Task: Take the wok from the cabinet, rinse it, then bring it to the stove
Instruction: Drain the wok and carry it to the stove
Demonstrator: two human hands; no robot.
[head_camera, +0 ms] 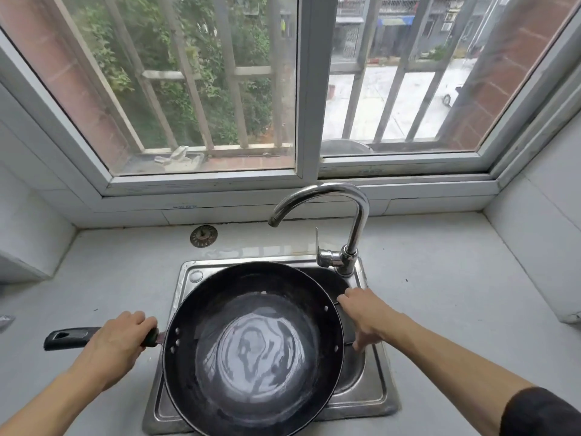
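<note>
A large black wok (251, 347) sits over the steel sink (377, 401), with a pool of rippling water in its bottom. Its long black handle (69, 338) points left over the counter. My left hand (116, 344) grips that handle close to the wok's rim. My right hand (364, 316) curls its fingers round the small helper handle on the wok's right rim. The chrome faucet (352, 215) arches above the sink's back right corner; no water runs from its spout.
A round metal sink strainer (203, 236) lies on the grey counter behind the sink. A barred window runs along the back wall. White tiled walls close in on both sides. A dark object edge shows at the far left (4, 320).
</note>
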